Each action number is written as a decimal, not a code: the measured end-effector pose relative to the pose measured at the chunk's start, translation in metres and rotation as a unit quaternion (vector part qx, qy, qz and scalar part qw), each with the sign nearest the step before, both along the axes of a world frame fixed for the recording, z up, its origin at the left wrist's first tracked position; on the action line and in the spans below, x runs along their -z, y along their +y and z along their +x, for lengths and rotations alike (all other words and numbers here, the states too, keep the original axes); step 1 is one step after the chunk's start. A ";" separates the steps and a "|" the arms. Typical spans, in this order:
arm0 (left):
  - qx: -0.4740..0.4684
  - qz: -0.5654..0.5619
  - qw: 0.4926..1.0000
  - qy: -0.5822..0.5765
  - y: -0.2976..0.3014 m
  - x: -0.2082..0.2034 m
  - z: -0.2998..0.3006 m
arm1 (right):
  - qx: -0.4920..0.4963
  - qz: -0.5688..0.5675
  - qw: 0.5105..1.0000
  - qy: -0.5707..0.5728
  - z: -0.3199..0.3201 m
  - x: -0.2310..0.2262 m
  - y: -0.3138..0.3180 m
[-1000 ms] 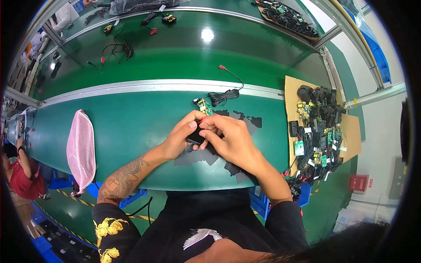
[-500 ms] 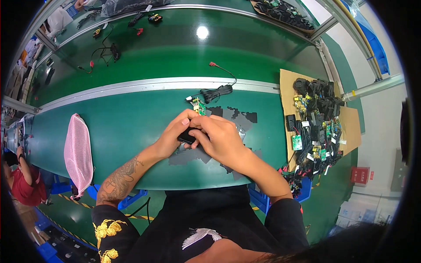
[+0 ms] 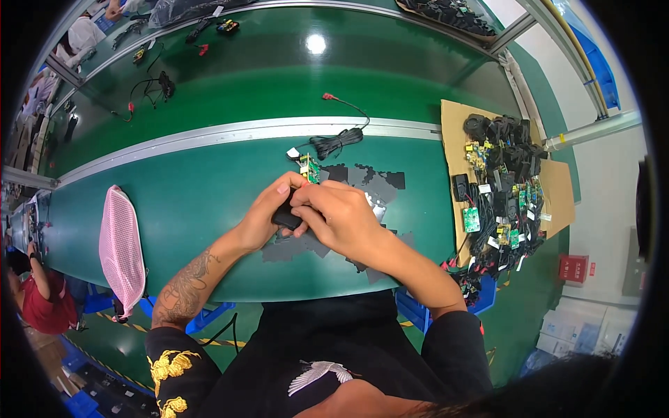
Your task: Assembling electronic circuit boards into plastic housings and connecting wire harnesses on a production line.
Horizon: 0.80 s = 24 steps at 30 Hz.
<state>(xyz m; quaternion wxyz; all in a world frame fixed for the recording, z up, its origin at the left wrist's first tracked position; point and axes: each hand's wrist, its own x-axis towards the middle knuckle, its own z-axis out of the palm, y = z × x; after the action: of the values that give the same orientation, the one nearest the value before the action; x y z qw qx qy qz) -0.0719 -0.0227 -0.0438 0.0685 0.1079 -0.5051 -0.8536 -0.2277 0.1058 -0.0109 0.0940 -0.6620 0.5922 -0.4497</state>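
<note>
My left hand (image 3: 263, 212) is closed around a small black plastic case (image 3: 286, 214), holding it above the worktable. My right hand (image 3: 341, 214) has its thumb and forefinger pinched at the case's right side, partly covering it. Just beyond my fingertips a green circuit board (image 3: 309, 168) with yellow and white parts stands on edge. Whether it is joined to the case is hidden by my hands. Behind the board lies a bundled black cable (image 3: 336, 142) with a red plug (image 3: 327, 97). Thin dark grey sheets (image 3: 380, 187) are scattered under and around my hands.
At the right, a cardboard sheet (image 3: 451, 164) carries a heap of black cases, cables and green boards. A pink mesh bag (image 3: 120, 247) lies at the left. A metal rail (image 3: 230, 135) crosses behind the work area. A person in red (image 3: 49, 299) sits at far left.
The view has shifted slightly. My right thumb and forefinger have moved a little left over the black case, which both hands still hold.
</note>
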 end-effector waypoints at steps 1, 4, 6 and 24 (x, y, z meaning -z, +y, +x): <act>0.001 0.001 1.000 -0.001 -0.001 -0.001 0.001 | -0.012 0.016 0.999 -0.026 -0.001 -0.002 0.000; 0.018 0.007 1.000 -0.023 -0.004 -0.005 0.001 | -0.027 0.035 0.997 -0.062 -0.001 -0.004 0.001; 0.034 0.007 0.999 -0.034 -0.005 -0.004 0.000 | -0.030 0.039 0.996 -0.072 0.000 -0.005 0.002; -0.010 -0.028 0.999 -0.016 0.003 0.002 0.000 | 0.077 0.010 0.994 0.074 0.003 -0.001 0.000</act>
<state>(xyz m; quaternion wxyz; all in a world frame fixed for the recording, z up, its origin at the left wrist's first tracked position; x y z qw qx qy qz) -0.0723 -0.0197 -0.0455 0.0715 0.1246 -0.5290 -0.8364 -0.2245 0.1053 -0.0097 0.0217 -0.6445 0.6517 -0.3994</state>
